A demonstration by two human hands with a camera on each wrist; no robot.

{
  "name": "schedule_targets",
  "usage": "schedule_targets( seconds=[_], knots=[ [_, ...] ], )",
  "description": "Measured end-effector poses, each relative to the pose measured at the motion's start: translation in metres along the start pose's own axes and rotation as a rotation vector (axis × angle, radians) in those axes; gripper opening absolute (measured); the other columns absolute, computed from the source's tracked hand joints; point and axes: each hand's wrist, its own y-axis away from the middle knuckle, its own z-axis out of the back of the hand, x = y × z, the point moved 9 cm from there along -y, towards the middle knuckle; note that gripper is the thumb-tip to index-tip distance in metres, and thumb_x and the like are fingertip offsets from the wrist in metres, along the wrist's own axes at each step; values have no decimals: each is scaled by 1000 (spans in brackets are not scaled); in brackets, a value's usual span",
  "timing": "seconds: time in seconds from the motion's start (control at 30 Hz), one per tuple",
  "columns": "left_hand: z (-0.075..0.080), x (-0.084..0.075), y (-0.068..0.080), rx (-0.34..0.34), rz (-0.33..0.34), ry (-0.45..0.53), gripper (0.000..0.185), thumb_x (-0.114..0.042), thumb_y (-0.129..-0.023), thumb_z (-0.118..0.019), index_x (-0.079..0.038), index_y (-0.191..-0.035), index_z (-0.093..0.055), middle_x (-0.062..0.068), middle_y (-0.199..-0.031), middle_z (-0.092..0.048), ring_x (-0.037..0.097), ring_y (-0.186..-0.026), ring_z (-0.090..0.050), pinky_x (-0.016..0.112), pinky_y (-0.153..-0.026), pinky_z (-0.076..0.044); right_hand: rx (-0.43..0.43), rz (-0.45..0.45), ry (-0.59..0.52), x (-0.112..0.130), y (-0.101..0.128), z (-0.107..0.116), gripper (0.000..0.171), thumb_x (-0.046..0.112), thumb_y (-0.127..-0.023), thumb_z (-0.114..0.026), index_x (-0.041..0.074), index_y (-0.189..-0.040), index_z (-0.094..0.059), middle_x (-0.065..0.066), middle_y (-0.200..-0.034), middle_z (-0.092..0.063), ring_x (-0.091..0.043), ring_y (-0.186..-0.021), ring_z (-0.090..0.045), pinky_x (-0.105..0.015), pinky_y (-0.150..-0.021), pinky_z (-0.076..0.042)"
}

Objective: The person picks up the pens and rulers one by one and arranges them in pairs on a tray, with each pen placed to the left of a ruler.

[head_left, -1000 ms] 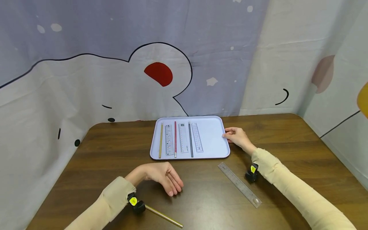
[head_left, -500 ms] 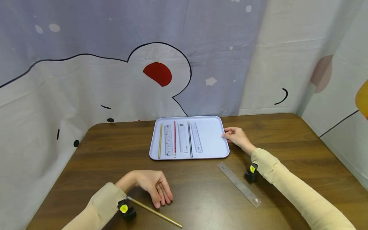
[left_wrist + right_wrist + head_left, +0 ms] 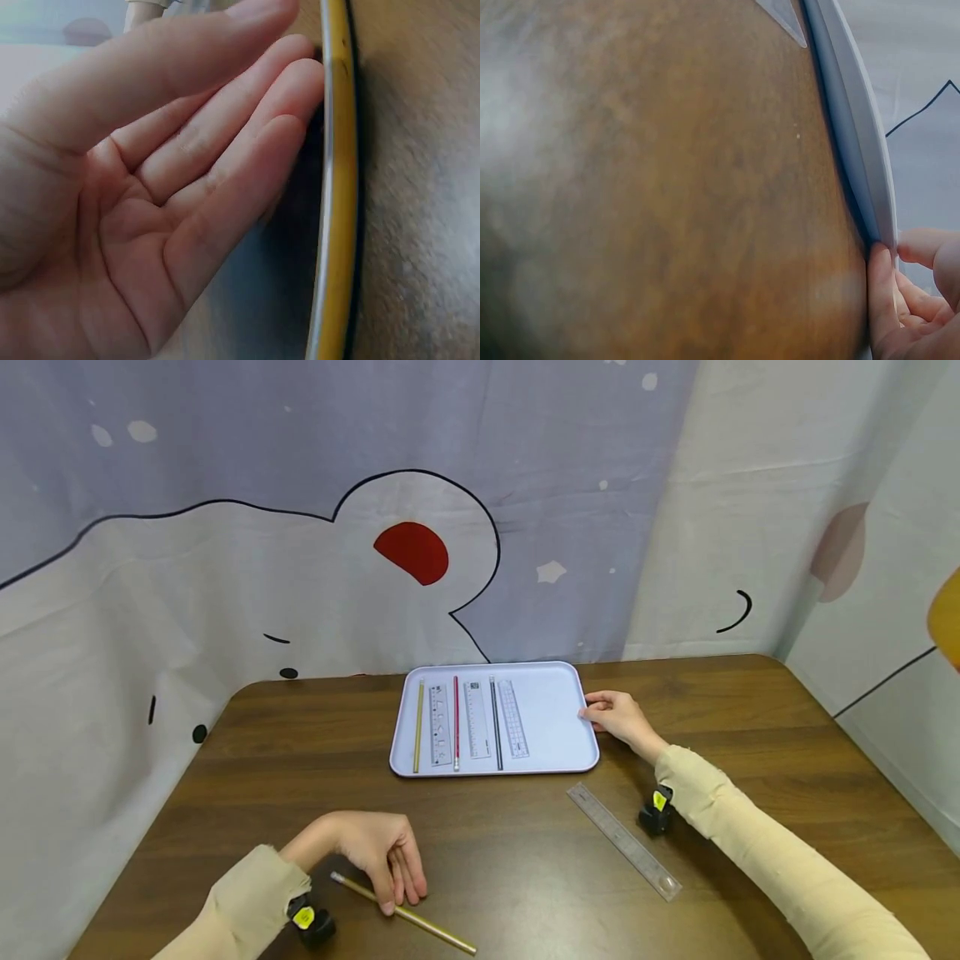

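My left hand (image 3: pixel 375 852) reaches down over a gold pencil (image 3: pixel 438 930) with a white end, lying slanted on the table near the front. In the left wrist view, the loosely bent fingers (image 3: pixel 259 169) and thumb stand apart, tips right beside the pencil (image 3: pixel 342 187). On the right, my right hand (image 3: pixel 622 723) pinches the right rim of a pale lavender tray (image 3: pixel 558 718). The right wrist view shows thumb and fingers on either side of the tray's rim (image 3: pixel 866 135).
Inside the tray lie a gold pencil (image 3: pixel 418 727), a red pencil (image 3: pixel 457 722), a dark pencil (image 3: pixel 497 722) and several clear rulers (image 3: pixel 477 720). Another clear ruler (image 3: pixel 624 841) lies slanted on the wooden table (image 3: pixel 300 752), in front of the tray. A printed curtain (image 3: pixel 570 510) hangs behind.
My left hand has moved left and toward the front, down to the gold pencil, uncovering its white end. The right hand stays at the tray's rim, and the tray has not moved.
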Motion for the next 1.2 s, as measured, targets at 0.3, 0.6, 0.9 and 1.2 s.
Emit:
schedule_targets(
  seconds=[0.3, 0.6, 0.9, 1.2],
  knots=[
    [-2, -7, 5, -125, 3, -97, 30, 14, -65, -77, 6, -94, -73, 19, -86, -74, 5, -68, -66, 15, -65, -57, 6, 5, -4, 2, 1, 0, 44, 11, -91, -63, -12, -128, -52, -22, -107, -65, -3, -77, -60, -16, -69, -57],
    [-3, -8, 8, -212, 8, -209, 35, 18, -58, -79, -3, -86, -76, 8, -75, -74, 5, -63, -66, 17, -60, -57, 4, 3, -4, 1, 0, -1, 45, 12, -91, -64, -11, -128, -52, -23, -108, -65, -4, -80, -61, -17, -71, -58],
    [-5, -14, 9, -299, 43, -352, 37, 20, -54, -79, -8, -79, -77, 1, -66, -72, 0, -56, -63, 16, -54, -56, 2, -5, 2, 0, 0, -1, 44, 12, -92, -64, -10, -128, -53, -24, -110, -64, -5, -81, -61, -17, -71, -57],
    [-5, -19, 5, -356, 76, -479, 31, 14, -54, -82, -12, -70, -77, -3, -61, -70, -5, -50, -60, 15, -50, -54, 7, -3, 5, 1, 1, -1, 44, 11, -92, -63, -11, -128, -52, -25, -111, -64, -3, -79, -60, -16, -70, -57]
  ],
)
